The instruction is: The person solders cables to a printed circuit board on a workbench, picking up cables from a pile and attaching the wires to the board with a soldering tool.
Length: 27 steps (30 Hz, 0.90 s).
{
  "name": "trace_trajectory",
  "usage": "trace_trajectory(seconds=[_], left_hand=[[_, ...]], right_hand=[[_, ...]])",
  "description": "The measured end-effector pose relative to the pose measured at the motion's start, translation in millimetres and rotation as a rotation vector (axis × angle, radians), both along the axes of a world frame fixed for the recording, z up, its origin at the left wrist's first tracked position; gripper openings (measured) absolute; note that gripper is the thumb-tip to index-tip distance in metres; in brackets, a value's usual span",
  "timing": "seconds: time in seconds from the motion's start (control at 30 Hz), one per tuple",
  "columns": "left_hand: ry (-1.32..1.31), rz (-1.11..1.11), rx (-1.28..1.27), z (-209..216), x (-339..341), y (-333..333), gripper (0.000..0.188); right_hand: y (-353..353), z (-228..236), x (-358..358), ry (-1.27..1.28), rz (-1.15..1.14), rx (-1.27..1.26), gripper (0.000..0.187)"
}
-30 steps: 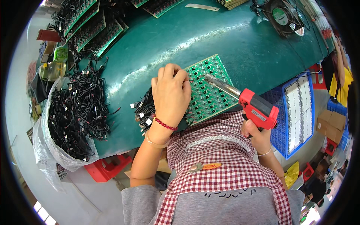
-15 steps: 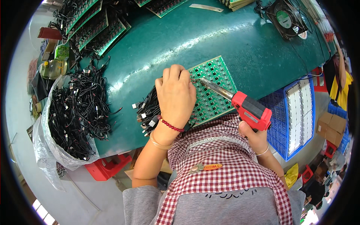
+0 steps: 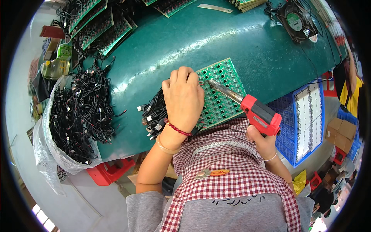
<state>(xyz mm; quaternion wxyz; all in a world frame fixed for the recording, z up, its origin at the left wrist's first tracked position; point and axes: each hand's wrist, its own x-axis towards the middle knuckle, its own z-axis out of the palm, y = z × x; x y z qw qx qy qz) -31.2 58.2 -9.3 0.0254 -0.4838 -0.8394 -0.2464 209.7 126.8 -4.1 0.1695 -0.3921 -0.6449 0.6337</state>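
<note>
Soldering step in hand, by the look of it. Left hand [image 3: 184, 101] lies flat on the green board [image 3: 220, 96], fingers together pressing its left half down, fingertips at the iron's tip; whether it pinches a wire under them, I cannot tell. Right hand [image 3: 263, 142] is wrapped tight round the grip of the red soldering gun [image 3: 259, 115], metal barrel pointing up-left, tip on the board just right of the left fingertips.

Board sits on the green table [image 3: 232, 42] at its near edge, just above the checked apron [image 3: 232, 162]. A bundle of black cables [image 3: 154, 114] runs under the left wrist, touching the board's left edge.

Next move, as I judge it: tip must land on one pad only; pads are close-packed, fingers right beside the hot tip, so burn and bridging risk.

Packages etc.:
- clear bag of black cables [image 3: 73, 116], well left of the left hand
- blue crate [image 3: 305, 120] with white strips, just right of the gun
- brown cartons [image 3: 342, 135] beyond the crate
- small orange oval tag [image 3: 219, 172] on the apron, below both hands
- fan [image 3: 297, 21] with round label, far up-right
</note>
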Motion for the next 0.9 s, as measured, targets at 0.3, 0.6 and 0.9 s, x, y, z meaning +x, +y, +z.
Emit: trace_trajectory(seconds=[0.3,0.6,0.9], left_hand=[[-0.010,0.004,-0.013,0.0,-0.5,-0.6,0.010],[-0.011,0.007,-0.020,-0.5,-0.1,-0.9,0.009],[-0.016,0.008,-0.056,0.4,0.2,-1.0,0.012]], right_hand=[[0.2,-0.6,6.8,-0.029,-0.046,-0.094,0.031],[-1.0,2.8,-4.3,0.000,-0.006,-0.004,0.009],[-3.0,0.1,4.4,-0.004,-0.085,-0.055,0.030]])
